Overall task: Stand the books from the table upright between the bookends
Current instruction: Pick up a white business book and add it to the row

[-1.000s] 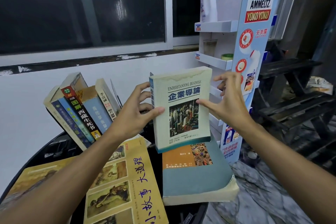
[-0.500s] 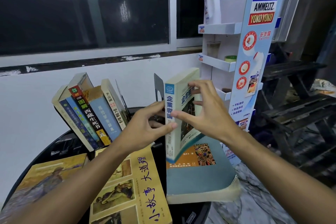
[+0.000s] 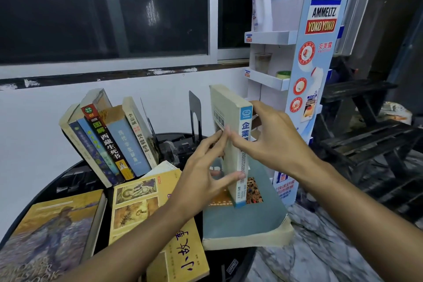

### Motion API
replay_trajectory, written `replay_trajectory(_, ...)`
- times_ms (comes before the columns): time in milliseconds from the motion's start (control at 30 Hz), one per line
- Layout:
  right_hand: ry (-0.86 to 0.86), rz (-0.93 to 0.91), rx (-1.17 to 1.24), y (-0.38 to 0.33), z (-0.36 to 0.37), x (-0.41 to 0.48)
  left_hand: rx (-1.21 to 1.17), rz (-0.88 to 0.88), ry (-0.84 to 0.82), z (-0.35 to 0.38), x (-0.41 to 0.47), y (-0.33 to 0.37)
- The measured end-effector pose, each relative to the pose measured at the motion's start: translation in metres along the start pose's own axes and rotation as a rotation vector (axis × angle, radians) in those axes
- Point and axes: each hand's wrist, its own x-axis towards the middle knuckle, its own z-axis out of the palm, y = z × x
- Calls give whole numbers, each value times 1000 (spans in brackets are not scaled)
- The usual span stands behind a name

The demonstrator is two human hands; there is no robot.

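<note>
Both hands hold a cream business book (image 3: 231,121) upright above the table, its blue-and-white spine turned toward me. My left hand (image 3: 206,171) grips its left face and lower spine; my right hand (image 3: 272,142) grips the right side. A black bookend (image 3: 194,117) stands just left of it. Several books (image 3: 109,144) lean left in a row further left. Flat on the round black table (image 3: 75,176) lie a thick grey-blue book (image 3: 247,224), a yellow picture book (image 3: 142,208) and a painted-cover book (image 3: 52,231).
A cardboard display stand (image 3: 315,71) with shelves rises close to the right of the held book, carrying a white bottle (image 3: 261,2). A white wall and dark window lie behind the table. Dark wooden steps (image 3: 366,135) stand at the right on marbled floor.
The held book has turned from cover-facing to spine-facing me and shifted slightly right. My left hand now grips its left face, and my right hand wraps the right side.
</note>
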Motion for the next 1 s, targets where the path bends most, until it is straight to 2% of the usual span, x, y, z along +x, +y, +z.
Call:
replay_trajectory(100, 29, 58, -18, -3, -6, -2, -5, 13, 39, 11, 0, 0)
replay_trajectory(400, 109, 114, -124, -7, -3, -2, 50, -1, 16, 8, -2, 1)
replay_trajectory(700, 104, 116, -65, -26, 10, 11, 418, -125, 148, -78, 8, -26)
replay_trajectory(833, 121, 81, -38, -37, 23, 23, 639, -225, 133, -117, 17, -34)
replay_trajectory(1000, 141, 24, 0, -50, 45, 46, 794, -275, 102, -156, 31, -44)
